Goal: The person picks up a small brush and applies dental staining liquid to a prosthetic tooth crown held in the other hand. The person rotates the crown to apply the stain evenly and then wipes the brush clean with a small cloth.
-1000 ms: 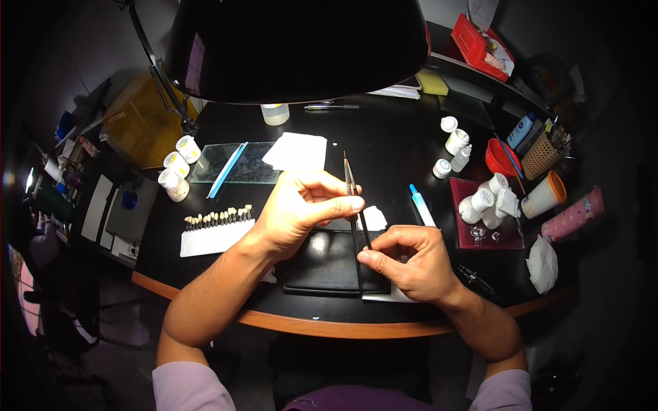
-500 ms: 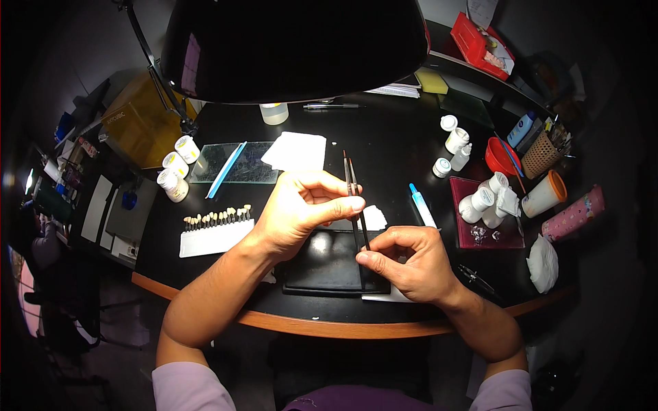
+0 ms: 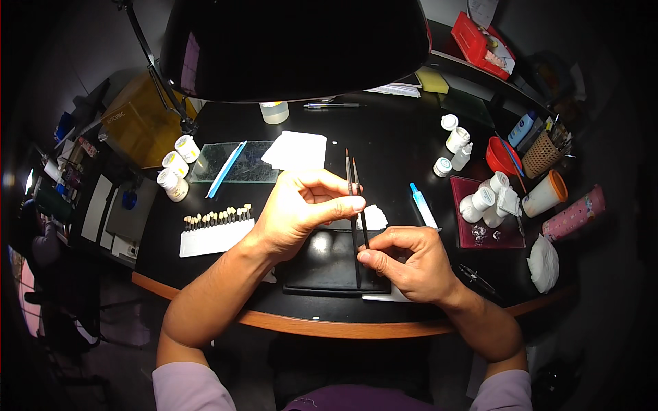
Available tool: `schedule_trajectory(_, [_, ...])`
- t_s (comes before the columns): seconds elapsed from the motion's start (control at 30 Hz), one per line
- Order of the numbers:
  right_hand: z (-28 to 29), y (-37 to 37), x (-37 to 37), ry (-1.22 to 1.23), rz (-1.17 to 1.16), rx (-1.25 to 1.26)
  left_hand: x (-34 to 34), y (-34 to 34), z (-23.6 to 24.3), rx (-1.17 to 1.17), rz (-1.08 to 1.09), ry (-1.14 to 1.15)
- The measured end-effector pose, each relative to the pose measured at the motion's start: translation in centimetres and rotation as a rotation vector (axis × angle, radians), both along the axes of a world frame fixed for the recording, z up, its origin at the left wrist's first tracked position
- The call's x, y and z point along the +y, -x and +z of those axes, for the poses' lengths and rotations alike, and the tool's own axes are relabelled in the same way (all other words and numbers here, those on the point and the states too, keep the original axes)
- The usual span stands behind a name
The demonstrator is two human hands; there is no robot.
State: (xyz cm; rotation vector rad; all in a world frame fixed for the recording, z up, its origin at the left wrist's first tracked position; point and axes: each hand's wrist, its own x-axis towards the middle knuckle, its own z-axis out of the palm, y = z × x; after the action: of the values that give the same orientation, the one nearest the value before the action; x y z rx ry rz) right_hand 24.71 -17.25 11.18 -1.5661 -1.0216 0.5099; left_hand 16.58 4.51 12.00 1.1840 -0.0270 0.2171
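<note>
My left hand (image 3: pixel 298 209) pinches two slim dark brushes with fine brownish tips between thumb and fingers, tips upward. The longer brush (image 3: pixel 356 257) reaches down over a black flat case (image 3: pixel 319 274) near the table's front edge. At its lower end, the shorter-looking brush (image 3: pixel 364 229) is pinched by my right hand (image 3: pixel 418 264). Both hands hover above the case. Behind my fingers a crumpled white tissue (image 3: pixel 374 218) is partly hidden. A blue-and-white syringe-like tube (image 3: pixel 423 207) lies just beyond my right hand.
Left of my forearm stands a row of tooth-shaped tabs (image 3: pixel 216 219) in a white holder (image 3: pixel 212 242). Beyond are a glass slab (image 3: pixel 257 175), white paper sheets (image 3: pixel 296 147) and white jars (image 3: pixel 173 185). At right, bottles (image 3: pixel 473 205) stand on a dark red tray (image 3: pixel 473 238). A black lamp (image 3: pixel 295 55) overhangs.
The two brushes have shifted slightly: their tips are now a bit farther right and the longer one's lower end has swung a little left. Both hands keep their hold.
</note>
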Motion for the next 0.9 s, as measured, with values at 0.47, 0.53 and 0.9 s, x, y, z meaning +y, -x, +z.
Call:
schedule_trajectory(0.47, [-0.13,0.04,-0.03,0.015,0.03,0.008,0.53,0.16,0.42,0.046,0.098,-0.083])
schedule_trajectory(0.53, [-0.12,0.02,-0.08,0.019,0.025,-0.001,0.52,0.19,0.55,0.051,0.1,-0.084])
schedule_trajectory(0.9, [-0.61,-0.03,0.02,-0.021,0.014,0.005,0.55,0.12,0.27,0.038,0.13,-0.085])
